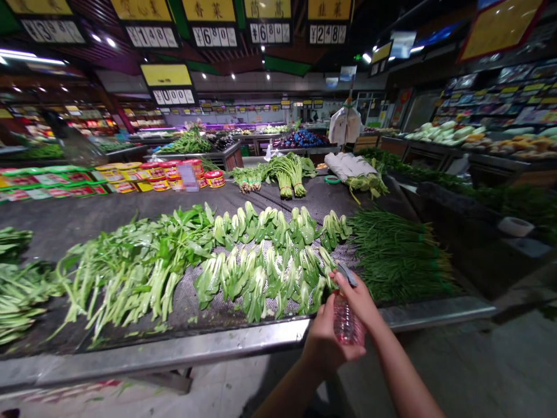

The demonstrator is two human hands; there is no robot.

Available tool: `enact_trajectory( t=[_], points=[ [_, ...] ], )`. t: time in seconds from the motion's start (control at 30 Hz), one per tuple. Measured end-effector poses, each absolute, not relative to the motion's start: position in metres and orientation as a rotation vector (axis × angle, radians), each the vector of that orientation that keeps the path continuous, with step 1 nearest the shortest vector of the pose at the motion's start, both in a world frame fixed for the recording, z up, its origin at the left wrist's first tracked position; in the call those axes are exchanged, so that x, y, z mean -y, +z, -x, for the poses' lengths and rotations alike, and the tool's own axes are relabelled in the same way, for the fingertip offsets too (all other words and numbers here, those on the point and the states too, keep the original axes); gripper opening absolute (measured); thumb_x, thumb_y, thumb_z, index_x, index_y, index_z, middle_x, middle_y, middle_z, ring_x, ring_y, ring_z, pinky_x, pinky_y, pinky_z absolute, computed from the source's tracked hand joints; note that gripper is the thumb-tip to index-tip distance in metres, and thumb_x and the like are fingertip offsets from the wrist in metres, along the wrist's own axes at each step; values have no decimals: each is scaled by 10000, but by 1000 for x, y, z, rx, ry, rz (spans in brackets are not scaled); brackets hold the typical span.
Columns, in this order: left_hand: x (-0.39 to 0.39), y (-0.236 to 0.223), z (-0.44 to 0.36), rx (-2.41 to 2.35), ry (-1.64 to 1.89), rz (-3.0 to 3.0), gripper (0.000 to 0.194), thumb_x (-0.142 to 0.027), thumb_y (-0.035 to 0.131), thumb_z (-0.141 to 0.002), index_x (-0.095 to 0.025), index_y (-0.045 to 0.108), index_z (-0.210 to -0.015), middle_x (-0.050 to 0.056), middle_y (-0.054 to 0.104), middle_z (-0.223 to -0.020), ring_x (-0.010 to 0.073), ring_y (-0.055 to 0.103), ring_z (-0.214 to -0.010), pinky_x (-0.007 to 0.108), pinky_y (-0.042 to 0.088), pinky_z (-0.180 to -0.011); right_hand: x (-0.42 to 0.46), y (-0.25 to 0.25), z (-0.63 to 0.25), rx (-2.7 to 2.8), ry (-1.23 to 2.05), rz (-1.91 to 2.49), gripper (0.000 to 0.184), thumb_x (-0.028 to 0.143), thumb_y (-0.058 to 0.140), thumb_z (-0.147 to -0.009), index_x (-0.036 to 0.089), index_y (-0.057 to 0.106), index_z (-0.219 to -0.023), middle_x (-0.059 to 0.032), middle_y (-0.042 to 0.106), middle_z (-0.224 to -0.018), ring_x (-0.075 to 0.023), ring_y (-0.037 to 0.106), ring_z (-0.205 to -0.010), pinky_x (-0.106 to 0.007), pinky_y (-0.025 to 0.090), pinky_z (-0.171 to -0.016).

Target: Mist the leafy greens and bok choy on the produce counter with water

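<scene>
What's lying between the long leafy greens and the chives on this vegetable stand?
Rows of small bok choy lie between the long leafy greens and the chives, as the head view shows.

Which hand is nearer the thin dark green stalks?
Right. The right hand, atop the clear ribbed bottle, is just left of the stalks; the left hand, around the bottle's body, is lower and farther left.

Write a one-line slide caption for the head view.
Left hand and right hand hold a ribbed bottle before leafy greens on a market display.
</scene>
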State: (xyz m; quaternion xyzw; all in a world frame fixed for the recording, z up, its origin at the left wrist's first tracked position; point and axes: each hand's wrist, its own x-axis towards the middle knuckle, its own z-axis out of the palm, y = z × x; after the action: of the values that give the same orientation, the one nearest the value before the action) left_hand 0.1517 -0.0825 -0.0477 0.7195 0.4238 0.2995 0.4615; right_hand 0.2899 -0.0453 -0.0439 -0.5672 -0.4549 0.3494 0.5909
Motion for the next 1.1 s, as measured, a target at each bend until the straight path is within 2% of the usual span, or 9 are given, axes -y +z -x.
enact_trajectory(
  t=[0.17,0.37,0.47,0.6,0.77,0.87,1.0,1.1],
  points=[
    [74,-31,-145,-1107,686,-1748,1102,-304,837,-443,-195,302,-1400,105,449,-1342,298,452,-1193,371,357,-1043,36,-27,-281,1128,836,1284,422,549,553,-797,199,649,-1011,-78,708,-971,-249,642,-937,-378,487,-838],
    [64,-17,-138,-1095,725,-1803,1011,-305,815,-472,-208,354,-1367,87,505,-1291,288,491,-1140,375,396,-993,22,-15,-275,1186,739,1367,432,554,527,-805,183,658,-984,-75,705,-926,-241,632,-915,-361,469,-824],
    [61,-13,-135,-1091,730,-1791,957,-316,810,-483,-193,396,-1337,91,519,-1281,294,494,-1138,370,412,-976,16,-15,-272,1197,715,1404,447,575,502,-808,178,663,-932,-74,700,-869,-224,637,-777,-342,484,-715],
    [57,-8,-131,-1064,737,-1758,918,-298,815,-473,-190,436,-1302,81,546,-1255,292,505,-1126,351,430,-954,12,-13,-268,1242,718,1421,459,585,460,-825,177,656,-900,-54,667,-739,-183,575,-568,-316,455,-559],
    [56,-2,-127,-1054,754,-1701,937,-261,827,-451,-205,430,-1299,57,565,-1218,269,531,-1089,334,444,-928,9,-12,-264,1277,713,1415,438,578,470,-822,180,649,-805,-44,626,-659,-197,572,-591,-320,450,-565],
    [57,2,-124,-1087,764,-1694,924,-248,827,-449,-207,440,-1286,56,569,-1195,261,540,-1063,331,452,-905,4,-12,-259,1259,770,1378,441,571,487,-816,177,657,-921,-52,653,-716,-213,603,-655,-332,468,-606],
    [57,8,-120,-1094,835,-1714,861,-246,816,-483,-216,455,-1263,50,575,-1161,251,543,-1042,330,446,-896,-2,-7,-251,1253,875,1291,517,550,511,-814,182,585,-1169,-74,688,-919,-238,635,-869,-348,485,-730],
    [58,12,-117,-1106,868,-1707,836,-244,808,-500,-218,459,-1259,48,581,-1140,247,549,-1021,327,448,-885,-4,0,-245,1294,888,1264,545,534,509,-824,183,542,-1240,-64,686,-926,-225,633,-887,-361,470,-810]
  ],
)
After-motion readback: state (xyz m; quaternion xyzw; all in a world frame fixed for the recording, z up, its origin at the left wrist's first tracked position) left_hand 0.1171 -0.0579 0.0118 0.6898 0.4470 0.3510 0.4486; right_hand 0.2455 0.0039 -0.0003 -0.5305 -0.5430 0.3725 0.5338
